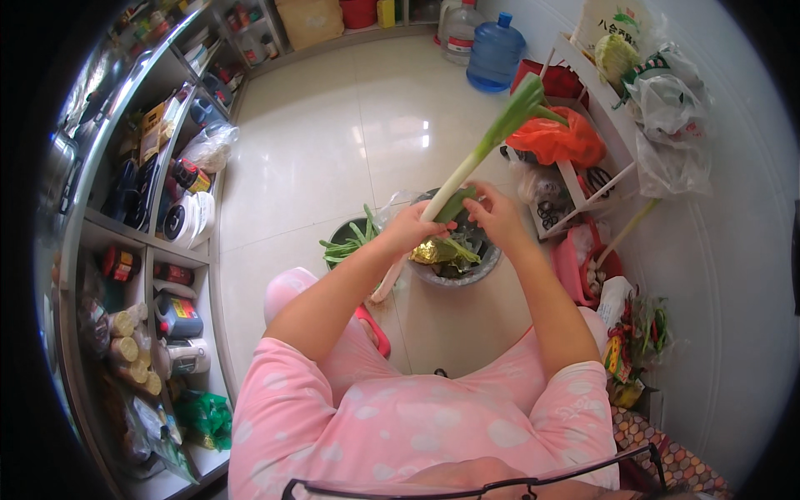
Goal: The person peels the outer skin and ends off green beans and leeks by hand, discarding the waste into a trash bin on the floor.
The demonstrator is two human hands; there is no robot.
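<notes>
My left hand grips a large scallion around its white stalk. The green top slants up and away to the right, and the pale lower end shows below my wrist. At the fingertips of my right hand is a loose green leaf, pinched beside the stalk. Both hands are above a round bin with a plastic liner. Inside it lie gold foil and vegetable scraps. Left of the bin, green beans fill a dark bowl, partly covered by my left forearm.
Open shelves with bottles and jars line the left side. On the right stands a white rack holding a red plastic bag and a cabbage. Below it is a pink basket. A blue water jug stands farther back on the tiled floor.
</notes>
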